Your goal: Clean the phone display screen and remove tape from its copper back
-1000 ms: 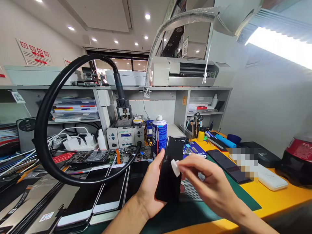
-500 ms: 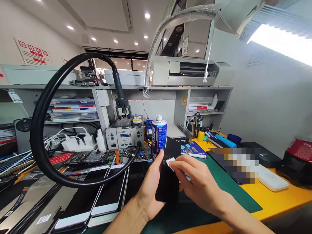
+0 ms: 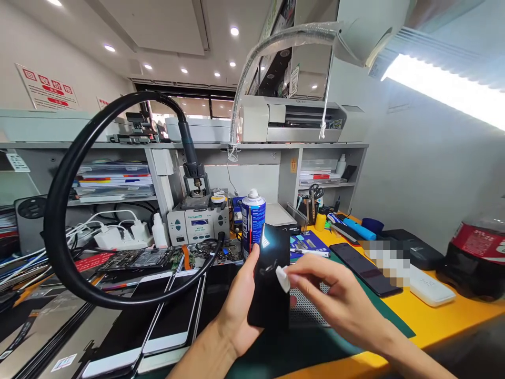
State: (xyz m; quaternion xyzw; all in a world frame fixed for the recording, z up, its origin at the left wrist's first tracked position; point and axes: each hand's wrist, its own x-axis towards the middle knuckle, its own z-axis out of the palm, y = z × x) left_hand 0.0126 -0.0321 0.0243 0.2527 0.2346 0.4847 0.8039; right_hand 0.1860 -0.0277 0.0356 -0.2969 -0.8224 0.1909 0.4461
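My left hand (image 3: 239, 302) is closed around a black phone (image 3: 270, 300), held upright and tilted above the green mat. Its glossy face is toward me, with a bright reflection near the top and a smeared patch around the middle. Between the thumb and fingers of my right hand (image 3: 335, 295) is a small white wipe (image 3: 283, 279), just at the right edge of the phone; whether it touches the surface I cannot tell. A blue spray can (image 3: 253, 213) stands right behind the phone. Under my right hand a perforated metal plate (image 3: 310, 305) shows in part.
Several phones (image 3: 168, 316) and screens lie at the left. Behind them stands a hot-air station (image 3: 199, 223) with a thick black hose (image 3: 59, 173) looping forward. Another dark phone (image 3: 365, 269), a white power bank (image 3: 430, 287) and a cola bottle (image 3: 479, 252) are at the right.
My right hand has drawn the white wipe down and slightly right from the phone's middle. The phone has tilted, so lamp light now reflects on its face. The view has shifted slightly.
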